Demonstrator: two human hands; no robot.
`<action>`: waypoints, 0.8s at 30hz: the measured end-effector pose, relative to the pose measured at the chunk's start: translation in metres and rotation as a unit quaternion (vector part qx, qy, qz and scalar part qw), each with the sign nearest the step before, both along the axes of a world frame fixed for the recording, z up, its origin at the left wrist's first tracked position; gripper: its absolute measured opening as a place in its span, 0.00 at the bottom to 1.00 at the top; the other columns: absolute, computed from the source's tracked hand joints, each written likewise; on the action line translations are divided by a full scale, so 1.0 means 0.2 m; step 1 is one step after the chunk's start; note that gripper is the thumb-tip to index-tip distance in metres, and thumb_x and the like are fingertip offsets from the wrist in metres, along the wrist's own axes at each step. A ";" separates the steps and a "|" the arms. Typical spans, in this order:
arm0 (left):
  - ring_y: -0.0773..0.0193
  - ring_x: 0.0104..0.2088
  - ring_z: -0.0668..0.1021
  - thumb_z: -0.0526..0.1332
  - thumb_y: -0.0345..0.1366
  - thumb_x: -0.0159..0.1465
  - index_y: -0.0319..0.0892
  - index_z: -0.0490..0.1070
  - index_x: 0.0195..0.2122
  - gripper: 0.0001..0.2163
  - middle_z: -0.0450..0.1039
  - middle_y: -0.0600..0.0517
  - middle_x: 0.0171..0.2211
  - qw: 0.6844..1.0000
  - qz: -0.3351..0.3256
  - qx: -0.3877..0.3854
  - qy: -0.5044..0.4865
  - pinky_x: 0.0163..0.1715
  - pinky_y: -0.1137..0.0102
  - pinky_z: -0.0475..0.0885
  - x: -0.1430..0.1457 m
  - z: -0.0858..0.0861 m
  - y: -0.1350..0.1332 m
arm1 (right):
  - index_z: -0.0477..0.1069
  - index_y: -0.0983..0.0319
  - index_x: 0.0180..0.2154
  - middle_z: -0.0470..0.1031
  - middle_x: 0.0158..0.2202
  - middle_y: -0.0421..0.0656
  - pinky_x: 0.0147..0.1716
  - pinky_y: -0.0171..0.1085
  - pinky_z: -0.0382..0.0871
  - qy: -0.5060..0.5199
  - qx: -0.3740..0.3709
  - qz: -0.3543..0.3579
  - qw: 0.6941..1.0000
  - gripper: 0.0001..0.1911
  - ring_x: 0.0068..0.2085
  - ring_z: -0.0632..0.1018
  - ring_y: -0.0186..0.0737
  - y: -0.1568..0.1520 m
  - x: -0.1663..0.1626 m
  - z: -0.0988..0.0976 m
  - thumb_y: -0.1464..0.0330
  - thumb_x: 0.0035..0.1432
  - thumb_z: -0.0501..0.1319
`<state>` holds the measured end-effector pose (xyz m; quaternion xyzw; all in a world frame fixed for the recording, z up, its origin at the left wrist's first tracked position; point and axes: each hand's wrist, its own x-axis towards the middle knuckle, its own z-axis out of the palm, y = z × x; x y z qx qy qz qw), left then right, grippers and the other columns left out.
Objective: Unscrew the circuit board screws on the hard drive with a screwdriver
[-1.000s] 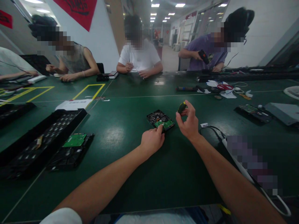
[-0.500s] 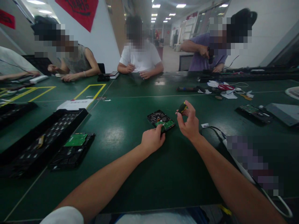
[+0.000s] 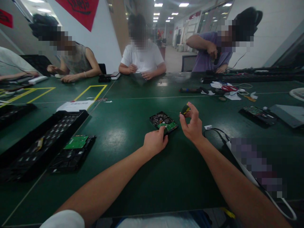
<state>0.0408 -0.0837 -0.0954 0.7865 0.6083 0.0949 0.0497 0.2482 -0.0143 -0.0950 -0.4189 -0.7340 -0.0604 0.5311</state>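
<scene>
A hard drive (image 3: pixel 163 121) lies on the green table (image 3: pixel 133 158), circuit board side up, with a green board showing. My left hand (image 3: pixel 155 142) is curled against its near edge, fingers pressing the drive. My right hand (image 3: pixel 193 124) hovers just right of the drive, fingers pinched round the black and yellow handle of a small screwdriver (image 3: pixel 185 109), held upright above the drive's right end.
A black tray (image 3: pixel 40 142) and another drive with a green board (image 3: pixel 76 144) lie at the left. A white cable (image 3: pixel 251 177) runs along the right. More drives (image 3: pixel 257 113), scissors and paper scraps lie further off. Several other people sit across the table.
My hands have hardly moved; the screwdriver handle has tilted slightly in my right fingers. The person at the far right has raised an arm with a tool.
</scene>
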 end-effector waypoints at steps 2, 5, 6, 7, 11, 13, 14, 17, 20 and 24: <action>0.50 0.39 0.85 0.52 0.45 0.73 0.43 0.63 0.65 0.22 0.83 0.45 0.44 1.000 -0.004 0.003 -0.002 0.35 0.61 0.76 0.00 0.00 0.00 | 0.51 0.54 0.72 0.71 0.64 0.53 0.47 0.51 0.83 0.003 -0.002 -0.003 1.000 0.34 0.43 0.84 0.47 0.00 0.00 0.00 0.60 0.71 0.60; 0.50 0.39 0.85 0.53 0.45 0.73 0.43 0.63 0.65 0.22 0.83 0.45 0.44 1.000 -0.002 0.005 -0.001 0.35 0.62 0.76 0.00 0.00 0.00 | 0.49 0.54 0.73 0.70 0.65 0.54 0.46 0.50 0.84 0.002 -0.008 0.003 1.000 0.37 0.44 0.84 0.47 0.00 0.00 0.00 0.61 0.70 0.60; 0.50 0.39 0.85 0.53 0.45 0.73 0.43 0.63 0.65 0.22 0.83 0.45 0.44 1.000 0.000 0.003 0.000 0.36 0.62 0.76 0.00 0.00 0.00 | 0.48 0.54 0.74 0.70 0.66 0.54 0.46 0.50 0.84 0.000 -0.009 0.007 1.000 0.37 0.44 0.84 0.47 0.00 0.00 -0.01 0.61 0.69 0.61; 0.51 0.40 0.85 0.53 0.45 0.73 0.43 0.63 0.65 0.22 0.83 0.45 0.44 1.000 0.000 0.001 0.001 0.37 0.62 0.76 0.00 0.00 0.00 | 0.48 0.54 0.74 0.70 0.66 0.54 0.46 0.49 0.84 -0.001 -0.010 0.010 1.000 0.38 0.44 0.84 0.47 0.00 0.00 -0.01 0.62 0.69 0.61; 0.50 0.41 0.85 0.53 0.45 0.73 0.44 0.62 0.65 0.23 0.83 0.45 0.44 1.000 -0.002 -0.004 0.003 0.37 0.61 0.76 0.01 0.00 0.00 | 0.46 0.54 0.75 0.69 0.66 0.53 0.46 0.49 0.84 -0.008 -0.012 0.010 1.000 0.39 0.44 0.83 0.47 0.00 0.01 0.00 0.63 0.69 0.60; 0.49 0.40 0.85 0.53 0.46 0.73 0.44 0.62 0.66 0.23 0.83 0.45 0.43 1.000 0.002 -0.005 0.008 0.37 0.60 0.76 0.01 0.00 0.00 | 0.46 0.54 0.75 0.71 0.64 0.53 0.46 0.49 0.83 -0.006 -0.018 0.007 1.000 0.39 0.44 0.83 0.47 0.01 0.00 -0.01 0.62 0.69 0.60; 0.49 0.40 0.85 0.53 0.46 0.73 0.44 0.62 0.65 0.23 0.83 0.45 0.43 1.000 0.004 -0.005 0.010 0.37 0.60 0.76 0.01 0.00 0.00 | 0.45 0.54 0.75 0.72 0.62 0.53 0.46 0.50 0.83 -0.002 -0.022 0.007 1.000 0.40 0.44 0.83 0.48 0.01 0.00 -0.01 0.62 0.69 0.60; 0.50 0.40 0.85 0.53 0.46 0.73 0.44 0.62 0.65 0.23 0.83 0.45 0.44 1.000 -0.001 -0.003 0.005 0.37 0.61 0.76 0.00 -0.01 0.01 | 0.43 0.55 0.75 0.75 0.57 0.52 0.45 0.51 0.84 0.011 -0.031 0.008 0.999 0.42 0.44 0.83 0.49 0.01 0.00 -0.01 0.60 0.69 0.61; 0.50 0.41 0.85 0.53 0.45 0.73 0.44 0.62 0.65 0.22 0.83 0.45 0.44 1.000 -0.003 -0.003 0.001 0.37 0.61 0.76 0.00 -0.01 0.01 | 0.44 0.56 0.75 0.76 0.54 0.52 0.44 0.52 0.84 0.017 -0.031 0.005 0.999 0.43 0.43 0.83 0.50 0.01 0.00 -0.02 0.58 0.69 0.62; 0.50 0.40 0.85 0.53 0.45 0.73 0.43 0.63 0.65 0.22 0.83 0.45 0.45 1.000 -0.005 0.002 0.001 0.36 0.61 0.76 0.00 -0.01 0.00 | 0.45 0.56 0.75 0.76 0.52 0.52 0.43 0.51 0.84 0.026 -0.032 0.000 0.999 0.42 0.42 0.83 0.49 0.01 0.00 -0.01 0.57 0.69 0.62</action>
